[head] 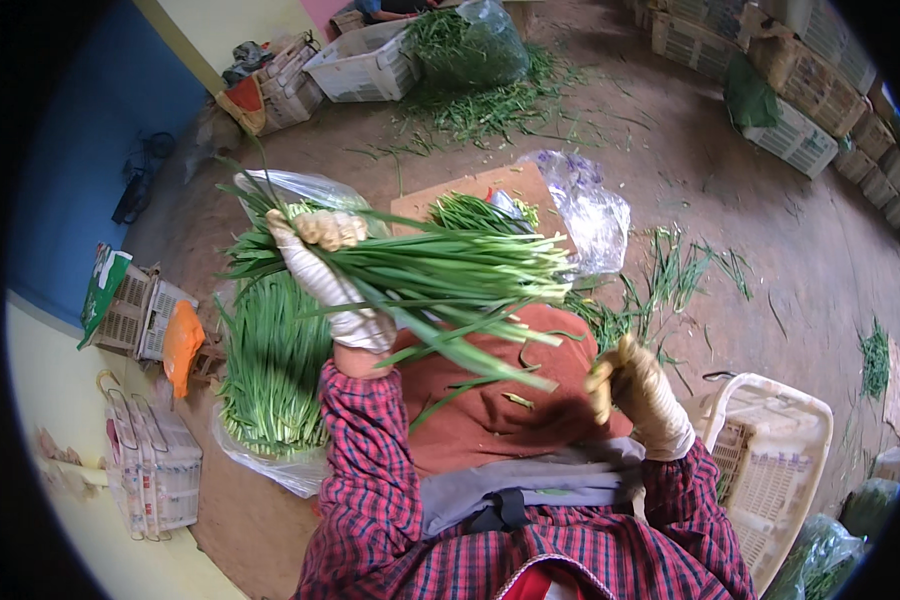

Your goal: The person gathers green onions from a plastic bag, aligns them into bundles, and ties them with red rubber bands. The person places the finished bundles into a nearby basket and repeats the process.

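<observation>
My left hand, in a whitish glove, grips a bunch of long green garlic chives near the leafy end, with the pale cut stems pointing right. A few loose blades hang from it over the reddish-brown cloth on my lap. My right hand, gloved too, is raised to the right of the stems, its fingers curled; whether it pinches anything cannot be told. A large heap of chives lies on plastic film at my left. Beyond the held bunch, a smaller bunch rests on a brown board.
A white plastic basket stands at my right. Crumpled clear plastic lies beside the board. Scattered chives litter the floor. Farther off are a white crate, a filled plastic bag, stacked crates and part of another person.
</observation>
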The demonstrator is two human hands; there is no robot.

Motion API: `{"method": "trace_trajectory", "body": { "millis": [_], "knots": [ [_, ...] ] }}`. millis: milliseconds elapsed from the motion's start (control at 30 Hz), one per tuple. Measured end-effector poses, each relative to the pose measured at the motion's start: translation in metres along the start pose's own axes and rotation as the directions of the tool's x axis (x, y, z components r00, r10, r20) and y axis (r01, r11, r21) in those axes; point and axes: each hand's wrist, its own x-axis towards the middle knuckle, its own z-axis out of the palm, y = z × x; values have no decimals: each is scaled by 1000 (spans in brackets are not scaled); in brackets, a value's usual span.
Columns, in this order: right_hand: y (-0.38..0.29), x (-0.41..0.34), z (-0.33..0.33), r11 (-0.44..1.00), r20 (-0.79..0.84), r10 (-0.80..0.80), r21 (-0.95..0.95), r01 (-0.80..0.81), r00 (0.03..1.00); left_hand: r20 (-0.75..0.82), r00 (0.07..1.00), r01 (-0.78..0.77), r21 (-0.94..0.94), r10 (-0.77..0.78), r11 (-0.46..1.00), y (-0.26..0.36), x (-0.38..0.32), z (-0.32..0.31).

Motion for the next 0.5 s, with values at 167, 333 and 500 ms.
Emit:
{"method": "trace_trajectory", "body": {
  "millis": [167,333,500],
  "knots": [
    [-10,39,46,959,462,194,96,-267,865,-227,884,-252,503,408,827,-27,-32,82],
    [2,66,54,311,507,41,812,-493,861,731,675,-679,561,102,474,-52,-99,94],
    [18,52,44,724,357,126,605,-331,926,898,204,-863,353,-389,362,-76,-187,68]
  ]
}}
